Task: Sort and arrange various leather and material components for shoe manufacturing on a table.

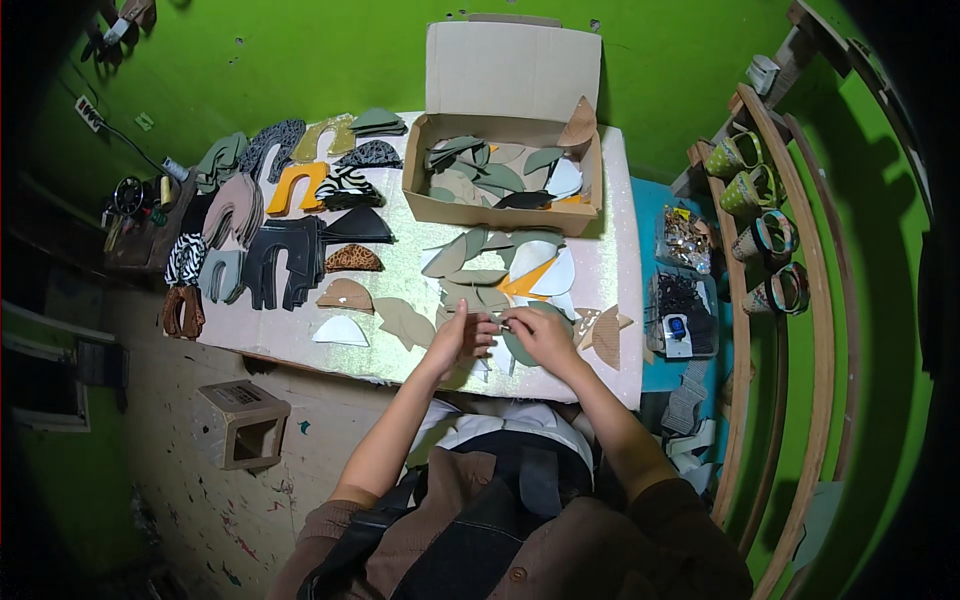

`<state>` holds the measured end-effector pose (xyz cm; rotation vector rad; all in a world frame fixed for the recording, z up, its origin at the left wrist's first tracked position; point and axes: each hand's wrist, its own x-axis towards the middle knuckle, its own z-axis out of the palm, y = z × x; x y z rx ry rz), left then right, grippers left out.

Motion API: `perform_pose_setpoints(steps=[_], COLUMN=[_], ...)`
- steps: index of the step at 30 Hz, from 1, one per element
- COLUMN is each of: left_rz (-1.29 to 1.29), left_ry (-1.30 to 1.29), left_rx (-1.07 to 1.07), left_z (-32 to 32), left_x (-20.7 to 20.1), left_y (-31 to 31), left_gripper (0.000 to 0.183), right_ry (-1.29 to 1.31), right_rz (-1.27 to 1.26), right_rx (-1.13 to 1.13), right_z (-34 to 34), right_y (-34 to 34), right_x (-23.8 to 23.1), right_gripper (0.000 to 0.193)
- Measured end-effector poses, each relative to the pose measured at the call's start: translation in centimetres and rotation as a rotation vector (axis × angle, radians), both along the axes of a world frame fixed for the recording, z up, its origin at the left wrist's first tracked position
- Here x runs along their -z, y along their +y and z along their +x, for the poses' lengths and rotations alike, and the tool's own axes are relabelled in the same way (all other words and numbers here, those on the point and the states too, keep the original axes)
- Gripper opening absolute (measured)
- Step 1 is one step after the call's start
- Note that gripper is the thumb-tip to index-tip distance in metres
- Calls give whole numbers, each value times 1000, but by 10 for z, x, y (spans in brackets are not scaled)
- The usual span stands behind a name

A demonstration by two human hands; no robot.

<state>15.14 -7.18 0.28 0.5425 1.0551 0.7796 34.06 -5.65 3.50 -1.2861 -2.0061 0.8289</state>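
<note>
Over the near edge of the table, my left hand [461, 337] has its thumb raised and its fingers stretched toward the right hand. My right hand [541, 340] is closed in a pinch beside those fingertips, on something small and dark that I cannot make out. Beneath and beyond both hands spreads a loose pile of half-moon cut pieces in olive green [458, 258], white [552, 272] and orange [527, 281]. Tan pieces [606, 337] lie right of my right hand. Some olive-tan pieces [403, 324] rest left of my left hand.
An open cardboard box [505, 214] of cut pieces stands at the back. Stacks of U-shaped black pieces [268, 262] and patterned ones fill the table's left side. Plastic trays [684, 310] sit on a blue surface at right, beside a wooden rack [737, 330] holding shoes [765, 237].
</note>
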Motion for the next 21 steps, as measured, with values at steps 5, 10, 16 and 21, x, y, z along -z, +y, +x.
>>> perform_pose_setpoints(steps=[5,10,16,21], left_rz=[-107,21,81,104], left_ry=[-22,88,80,179], left_rx=[-91,-106,-244,-224], left_z=[3,-2,-16,-44], left_x=[-14,-10,-14,-16], left_y=[-6,-11,-17,-19], left_gripper=[44,31,32,29], right_ry=[40,89,504,370], right_rz=[96,-33,-816,-581], right_rx=[-189,-148,-30,-17], right_z=[11,8,-26,-51], right_y=[-8,-10,-9,-3], right_x=[7,11,9,38], right_gripper=[12,19,39,22])
